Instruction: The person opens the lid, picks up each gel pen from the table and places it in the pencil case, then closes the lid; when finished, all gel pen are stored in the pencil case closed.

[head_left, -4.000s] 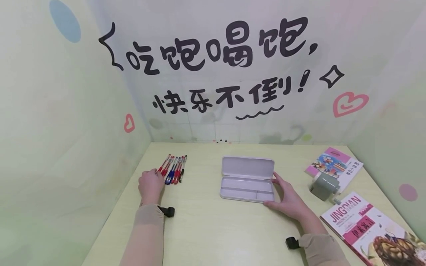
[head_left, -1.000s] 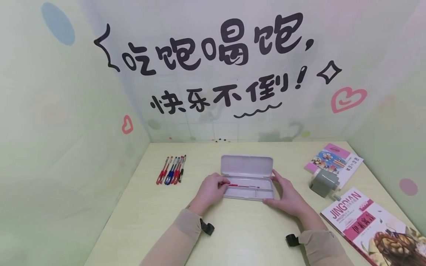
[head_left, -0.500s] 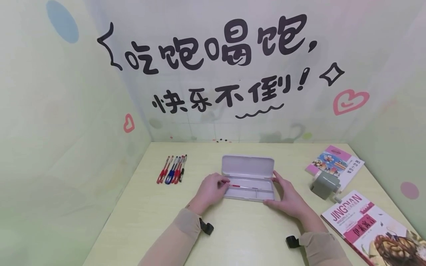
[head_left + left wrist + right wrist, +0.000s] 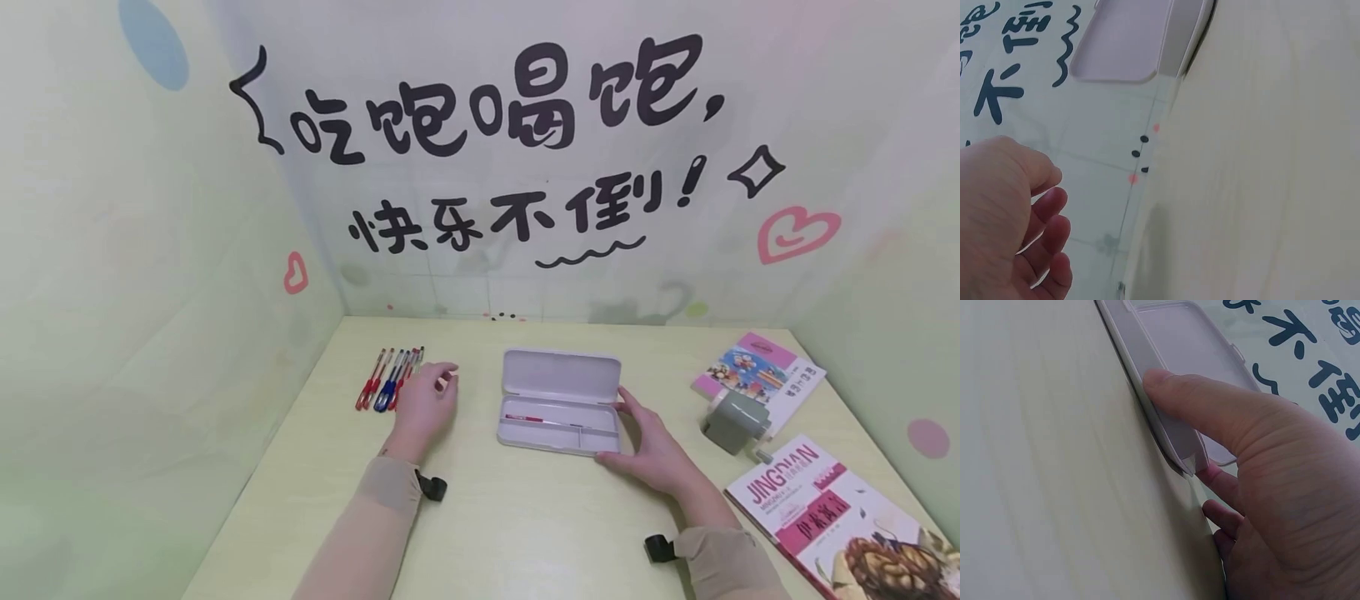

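An opened pale lilac pencil case (image 4: 561, 377) stands mid-table in the head view, its lid raised at the back. One red pen (image 4: 525, 418) lies lengthwise in the long rear compartment. My right hand (image 4: 649, 450) grips the case's right end, the thumb on the front wall in the right wrist view and the fingers behind. My left hand (image 4: 424, 410) is over the table left of the case, its fingers loosely bent with nothing between them. Just beyond it is a row of red, blue and black pens (image 4: 386, 390), the rightmost ones partly hidden by this hand.
On the right of the table are a grey-green pencil sharpener (image 4: 737, 421) with a crank, a pink and blue booklet (image 4: 753, 367) partly under it, and a larger magazine (image 4: 832, 508) near the front. Printed walls enclose the table (image 4: 480, 517) at the back and sides.
The left hand brought a red pen from the row, laid it in the pencil case, let go and has moved back left towards the pens. The right hand stays on the case.
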Motion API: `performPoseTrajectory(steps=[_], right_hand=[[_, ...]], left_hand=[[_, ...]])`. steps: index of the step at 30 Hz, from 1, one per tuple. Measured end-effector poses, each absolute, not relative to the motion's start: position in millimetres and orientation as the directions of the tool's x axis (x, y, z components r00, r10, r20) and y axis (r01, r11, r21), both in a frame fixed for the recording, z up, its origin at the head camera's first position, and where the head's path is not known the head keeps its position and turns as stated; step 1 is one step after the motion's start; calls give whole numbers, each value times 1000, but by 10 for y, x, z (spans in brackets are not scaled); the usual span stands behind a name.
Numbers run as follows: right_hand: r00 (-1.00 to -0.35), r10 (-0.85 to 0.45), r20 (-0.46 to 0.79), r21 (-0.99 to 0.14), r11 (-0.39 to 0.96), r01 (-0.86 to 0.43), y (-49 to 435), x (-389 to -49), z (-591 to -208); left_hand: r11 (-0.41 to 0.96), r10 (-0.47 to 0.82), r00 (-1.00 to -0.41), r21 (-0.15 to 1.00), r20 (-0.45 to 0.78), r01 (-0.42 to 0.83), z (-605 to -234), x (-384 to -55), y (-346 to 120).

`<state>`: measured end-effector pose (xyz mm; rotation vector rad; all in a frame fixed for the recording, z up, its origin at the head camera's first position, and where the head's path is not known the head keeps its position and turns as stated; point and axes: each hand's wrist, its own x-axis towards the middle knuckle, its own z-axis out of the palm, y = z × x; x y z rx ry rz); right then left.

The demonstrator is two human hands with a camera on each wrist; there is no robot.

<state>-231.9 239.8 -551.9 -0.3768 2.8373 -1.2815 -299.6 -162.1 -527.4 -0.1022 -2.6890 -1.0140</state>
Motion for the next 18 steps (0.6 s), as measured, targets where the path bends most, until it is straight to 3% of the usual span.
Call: performPoseTrajectory(steps=[11, 18], right_hand=[[-971, -218, 102, -735, 641, -221, 2398, -2301, -5537], [-969, -222, 109, -734, 639, -229, 2396, -2312, -5530]], left_hand=[[843, -162, -932, 536, 324, 40, -5275, -3077, -2286], [840, -289, -903, 536, 318, -80, -5353, -3078, -2605]])
